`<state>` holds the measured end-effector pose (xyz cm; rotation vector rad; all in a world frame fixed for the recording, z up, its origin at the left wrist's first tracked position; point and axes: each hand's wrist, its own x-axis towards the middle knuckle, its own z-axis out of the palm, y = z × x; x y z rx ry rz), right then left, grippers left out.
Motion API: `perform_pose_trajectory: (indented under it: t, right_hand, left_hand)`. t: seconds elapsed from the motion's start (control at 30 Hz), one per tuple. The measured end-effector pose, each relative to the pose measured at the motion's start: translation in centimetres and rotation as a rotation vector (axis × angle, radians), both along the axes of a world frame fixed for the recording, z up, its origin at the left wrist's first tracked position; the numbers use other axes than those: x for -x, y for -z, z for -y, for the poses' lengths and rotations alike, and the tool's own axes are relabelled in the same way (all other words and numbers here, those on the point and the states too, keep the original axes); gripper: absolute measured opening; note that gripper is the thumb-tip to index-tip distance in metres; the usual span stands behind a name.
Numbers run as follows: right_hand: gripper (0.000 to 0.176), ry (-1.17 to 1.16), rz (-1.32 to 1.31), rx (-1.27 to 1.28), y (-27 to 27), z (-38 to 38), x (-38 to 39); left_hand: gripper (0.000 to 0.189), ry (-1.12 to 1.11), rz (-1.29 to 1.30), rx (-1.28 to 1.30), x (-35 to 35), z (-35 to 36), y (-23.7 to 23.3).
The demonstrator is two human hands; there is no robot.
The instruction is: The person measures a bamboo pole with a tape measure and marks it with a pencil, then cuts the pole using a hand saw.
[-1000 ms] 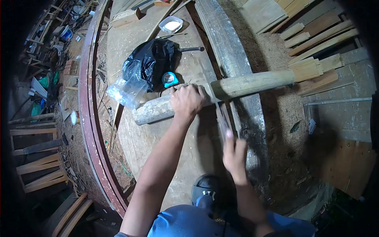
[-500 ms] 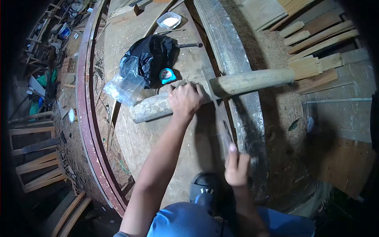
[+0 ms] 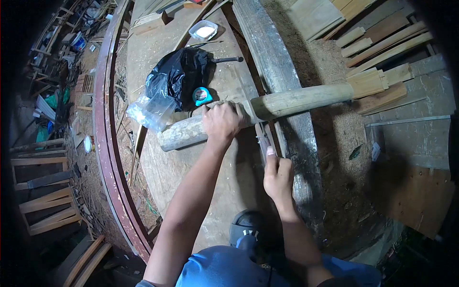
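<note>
A pale round log (image 3: 301, 102) lies crosswise over the work surface and a thick weathered beam. My left hand (image 3: 222, 122) presses down on it left of the saw, fingers curled over its far side. My right hand (image 3: 279, 179) is closed around the handle of a handsaw (image 3: 263, 136), thumb along the top. The blade crosses the log just right of my left hand. Behind the log are a turquoise tape measure (image 3: 202, 96), a black plastic bag (image 3: 174, 76) and a clear plastic bag (image 3: 150, 112). My shod foot (image 3: 246, 227) rests on the board below.
The weathered beam (image 3: 272, 52) runs lengthwise under the log. A dark metal tool (image 3: 228, 60) pokes out beside the black bag, with a plastic tub (image 3: 204, 30) farther back. Cut boards (image 3: 368, 83) lie at the right, and a dark red rail (image 3: 103, 119) borders the left.
My right hand has pushed the saw forward and away from me, bringing the handle closer to the log. My left hand keeps its place on the log.
</note>
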<state>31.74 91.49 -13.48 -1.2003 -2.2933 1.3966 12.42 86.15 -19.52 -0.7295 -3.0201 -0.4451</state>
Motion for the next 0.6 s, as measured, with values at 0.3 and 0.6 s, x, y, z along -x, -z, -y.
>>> perform_pose_trajectory:
  t: [0.3, 0.6]
  right_hand:
    - [0.066, -0.046, -0.035, -0.05, 0.7, 0.4, -1.5]
    - [0.064, 0.082, -0.27, -0.111, -0.5, 3.1, -7.1]
  left_hand:
    - [0.038, -0.011, 0.032, -0.006, -0.3, 0.0, -0.3]
    - [0.04, -0.011, 0.034, 0.032, -0.6, 0.2, -0.5]
